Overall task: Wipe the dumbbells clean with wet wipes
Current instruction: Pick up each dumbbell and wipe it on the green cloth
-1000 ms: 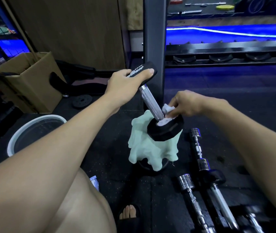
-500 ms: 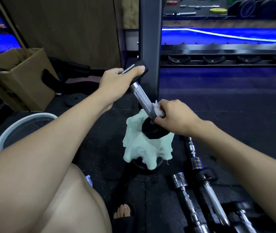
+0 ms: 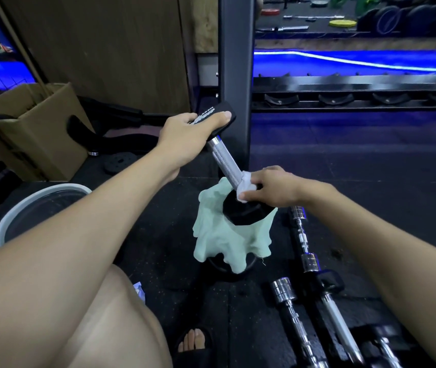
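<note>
- Floor [image 3: 370,181]: rubber gym mat carries everything; white basin [image 3: 39,205] at left, cardboard box [image 3: 33,134] behind it.
- Still queued: chrome bars [image 3: 304,248] and other dumbbell parts lie on the floor at lower right, untouched; can't tell if clean.
- Dumbbell [image 3: 224,160] in work: tilted, lower black head sits on a pale green cloth [image 3: 227,240] draped over something dark.
- Left hand [image 3: 187,128]: fingers curled round the upper head, steadying it.
- Right hand [image 3: 272,187]: fingers pinch the wet wipe [image 3: 244,185] against the handle base, at the lower head.
- Judgement: mid-wipe on one dumbbell; task well short of done.
</note>
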